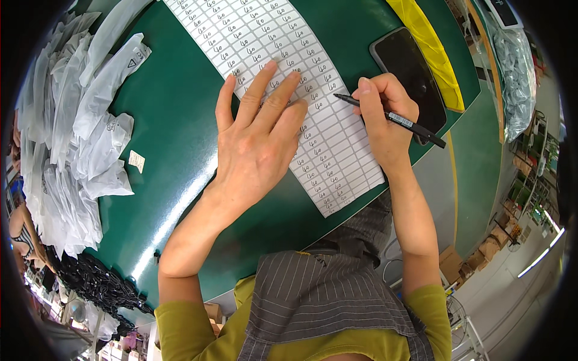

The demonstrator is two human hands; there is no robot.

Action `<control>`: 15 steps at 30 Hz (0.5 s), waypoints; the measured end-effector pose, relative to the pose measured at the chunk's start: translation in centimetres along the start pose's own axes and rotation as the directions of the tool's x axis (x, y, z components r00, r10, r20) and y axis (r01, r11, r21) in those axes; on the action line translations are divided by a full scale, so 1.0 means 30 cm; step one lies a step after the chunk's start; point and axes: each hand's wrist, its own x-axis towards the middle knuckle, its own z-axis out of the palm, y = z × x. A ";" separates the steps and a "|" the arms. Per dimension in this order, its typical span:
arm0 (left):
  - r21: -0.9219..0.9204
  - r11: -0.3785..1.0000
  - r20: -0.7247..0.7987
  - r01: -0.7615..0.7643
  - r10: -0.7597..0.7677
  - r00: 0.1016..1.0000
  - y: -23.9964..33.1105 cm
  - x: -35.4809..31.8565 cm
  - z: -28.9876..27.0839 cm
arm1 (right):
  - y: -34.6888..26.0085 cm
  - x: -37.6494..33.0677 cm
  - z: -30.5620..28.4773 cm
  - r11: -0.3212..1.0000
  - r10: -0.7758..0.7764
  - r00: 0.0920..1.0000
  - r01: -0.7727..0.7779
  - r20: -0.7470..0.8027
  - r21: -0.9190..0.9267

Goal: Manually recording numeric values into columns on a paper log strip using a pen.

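A long white sheet of small label cells [352,157] lies slantwise on the green table, with handwritten marks in most cells and blank ones toward its near right part. My left hand [259,129] rests flat on the sheet's left side, fingers spread, and covers some cells. In my right hand [388,117] is a black marker pen [415,126], pinched near its tip. The pen's point is over a cell near the sheet's right edge; whether it touches the paper I cannot tell.
A dark smartphone [415,78] lies right of my right hand, beside a yellow plastic strip [436,54]. Clear plastic bags [78,120] are heaped along the table's left side, near a small paper scrap [136,160]. Black cords [99,283] pile up at the near left.
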 end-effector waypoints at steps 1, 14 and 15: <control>0.002 1.000 -0.003 -0.002 0.002 1.000 0.000 -0.001 0.002 | 0.000 0.001 0.000 1.000 -0.008 1.000 0.008 0.009 -0.017; 0.009 1.000 -0.012 -0.001 0.001 1.000 0.001 -0.003 0.003 | -0.007 -0.003 -0.002 1.000 0.009 1.000 -0.009 -0.026 0.018; 0.008 1.000 -0.011 -0.001 0.001 1.000 0.001 -0.004 0.003 | -0.005 -0.001 -0.003 1.000 0.000 1.000 0.000 -0.006 -0.007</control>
